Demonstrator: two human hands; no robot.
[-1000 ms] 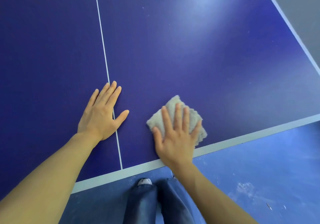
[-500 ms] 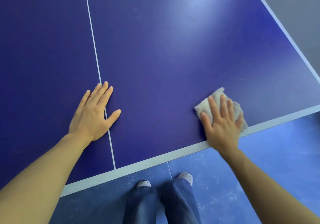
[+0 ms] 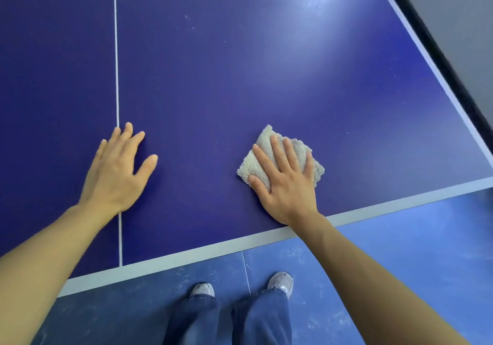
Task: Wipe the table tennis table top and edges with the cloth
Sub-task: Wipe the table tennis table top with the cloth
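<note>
**Head view: a flat wiping pass on the near right part of the table [image 3: 240,77].** The right hand [image 3: 288,184] lies palm down on the folded pale cloth [image 3: 249,167]; its fingers [image 3: 278,155] are straight and spread, pressing the cloth to the blue top rather than gripping it. The cloth sits just inside the pale near border [image 3: 213,248], well right of the white centre line [image 3: 116,51] and apart from the side border [image 3: 426,59]. The left hand [image 3: 117,168] rests flat on the bare top, fingers relaxed and extended, holding nothing, its heel over the centre line; it appears to serve as a brace for the lean. Faint pale specks [image 3: 192,28] show farther up the top, beyond the cloth; the far end of the table is out of view.

The edges seem yet to be wiped. To do the pass well:
- press through the whole palm, so that the cloth neither bunches nor slips out from under the fingers;
- overlap each stroke with the next, and carry it out over the border so that dust leaves the top instead of gathering at the line;
- set the bracing hand on unwiped surface only, lest it mark a cleaned patch;
- for the edges, wrap the cloth over the rim and pinch it along.

The person's shoes [image 3: 281,282] stand on the blue floor [image 3: 400,251], close below the near border.
</note>
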